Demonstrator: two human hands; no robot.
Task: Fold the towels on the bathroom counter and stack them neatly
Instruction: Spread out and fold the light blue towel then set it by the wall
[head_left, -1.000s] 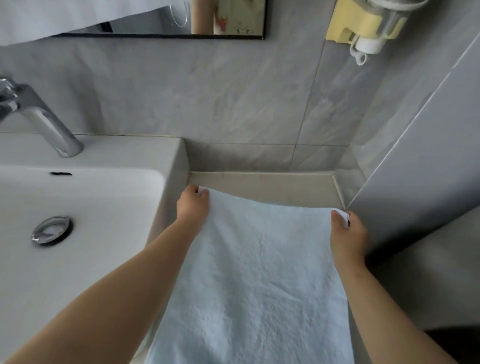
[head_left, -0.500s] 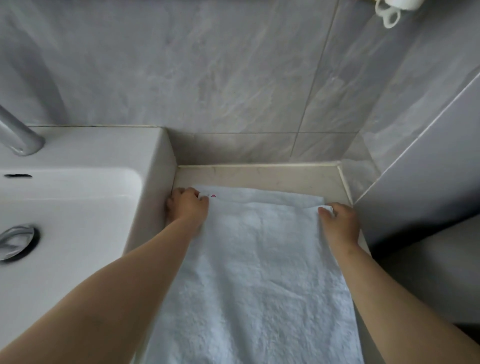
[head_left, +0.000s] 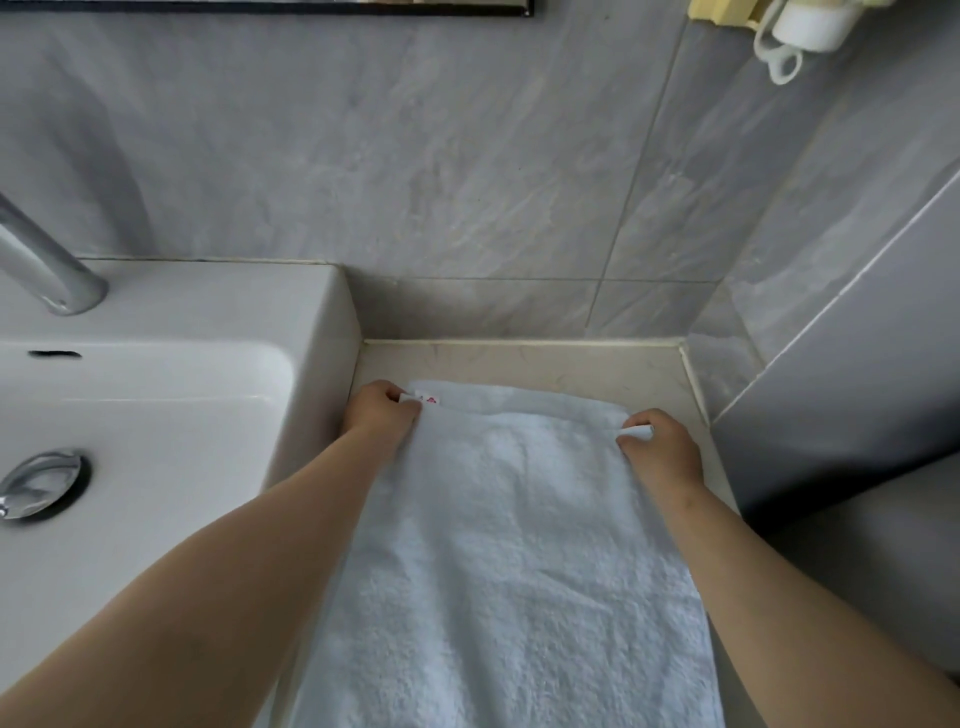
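Observation:
A white towel (head_left: 514, 545) lies along the beige counter (head_left: 524, 364) and runs off the bottom of the view. Its top layer ends a little short of the layer beneath, whose far edge shows behind it. My left hand (head_left: 382, 410) pinches the far left corner, where a small label with red marks (head_left: 427, 399) shows. My right hand (head_left: 660, 447) pinches the far right corner. Both hands rest low on the counter.
A white basin (head_left: 156, 395) with a chrome tap (head_left: 41, 265) and drain (head_left: 41, 483) adjoins the towel on the left. Grey tiled walls close the back and right. A dispenser (head_left: 795, 26) hangs at the top right.
Both hands brought the towel's lifted far edge down onto the counter, laying it over a lower layer. Since half a second ago they have hardly moved.

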